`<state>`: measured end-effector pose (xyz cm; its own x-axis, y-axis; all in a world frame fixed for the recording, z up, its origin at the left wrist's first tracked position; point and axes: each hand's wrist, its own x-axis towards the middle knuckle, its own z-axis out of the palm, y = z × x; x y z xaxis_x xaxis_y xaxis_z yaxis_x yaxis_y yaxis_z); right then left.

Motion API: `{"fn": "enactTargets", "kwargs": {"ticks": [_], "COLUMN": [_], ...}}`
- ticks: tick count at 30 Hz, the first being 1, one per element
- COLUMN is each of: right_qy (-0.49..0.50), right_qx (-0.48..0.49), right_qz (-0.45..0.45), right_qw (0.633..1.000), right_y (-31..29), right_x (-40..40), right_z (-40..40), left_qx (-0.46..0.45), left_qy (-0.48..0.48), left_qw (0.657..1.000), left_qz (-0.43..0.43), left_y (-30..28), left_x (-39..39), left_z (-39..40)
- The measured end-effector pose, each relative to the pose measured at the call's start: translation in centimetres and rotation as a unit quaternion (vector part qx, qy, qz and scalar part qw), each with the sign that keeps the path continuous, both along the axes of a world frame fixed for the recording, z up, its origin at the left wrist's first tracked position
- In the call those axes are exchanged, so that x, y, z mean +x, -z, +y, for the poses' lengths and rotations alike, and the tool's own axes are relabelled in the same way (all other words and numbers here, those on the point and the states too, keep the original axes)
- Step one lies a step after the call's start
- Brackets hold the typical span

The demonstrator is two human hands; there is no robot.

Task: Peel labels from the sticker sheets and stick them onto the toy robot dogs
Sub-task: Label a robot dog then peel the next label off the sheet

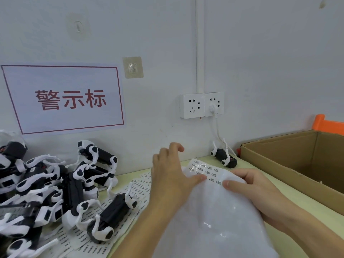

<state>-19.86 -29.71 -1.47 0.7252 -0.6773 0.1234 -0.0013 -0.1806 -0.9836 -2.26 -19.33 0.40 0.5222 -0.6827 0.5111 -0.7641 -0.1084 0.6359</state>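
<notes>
Workstation: a pale green table (290, 190) set against a white wall, seen from the head camera.
Left hand: the left hand (173, 175) lies over the near-left part of a sticker sheet (208, 172), thumb pressed flat on it, fingers lifted and loosely bent, gripping nothing; judged to be steadying the sheet while a label is worked loose.
Right hand: the right hand (255, 189) grips the sheet's right edge together with a clear plastic bag (210, 220), thumb on top, fingers curled beneath; this hold keeps the sheet raised and taut.
Sheet in hand: printed labels show at its far end; whether one is already lifted cannot be told.
Spare sheets: more sticker sheets (137, 189) lie flat on the table to the left, partly under the toys, within easy reach.
Toy dogs, stock: a heap of black-and-white toy robot dogs (55, 192) sits at the left against the wall, seemingly awaiting labels.
Toy dog, apart: a single toy dog (224, 157) lies by the wall, just beside a cardboard box (290, 161).
Box: open, at the right; probably for finished pieces.
Stage: peeling, no label yet applied from this sheet.
</notes>
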Motion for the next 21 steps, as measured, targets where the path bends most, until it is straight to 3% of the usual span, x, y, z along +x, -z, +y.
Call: {"fn": "enactTargets", "kwargs": {"ticks": [2,8,21], "right_qy": [0.025,0.076,0.105], "right_qx": [0.0,0.007,-0.084], "right_qz": [-0.003,-0.013,-0.027], "right_qw": [1.0,0.997,0.991], "right_y": [0.2,0.8,1.0], "right_x": [0.3,0.8,1.5], "right_z": [0.2,0.4,1.3], "left_qx": [-0.039,-0.05,-0.076], "left_qy": [0.016,0.087,0.079], "left_qw": [0.998,0.992,0.982], "left_qz": [-0.047,0.079,0.152], "left_y": [0.6,2.2,2.1], "left_x": [-1.6,-4.5,-4.7], "left_z": [-0.4,-1.1,-0.8]}}
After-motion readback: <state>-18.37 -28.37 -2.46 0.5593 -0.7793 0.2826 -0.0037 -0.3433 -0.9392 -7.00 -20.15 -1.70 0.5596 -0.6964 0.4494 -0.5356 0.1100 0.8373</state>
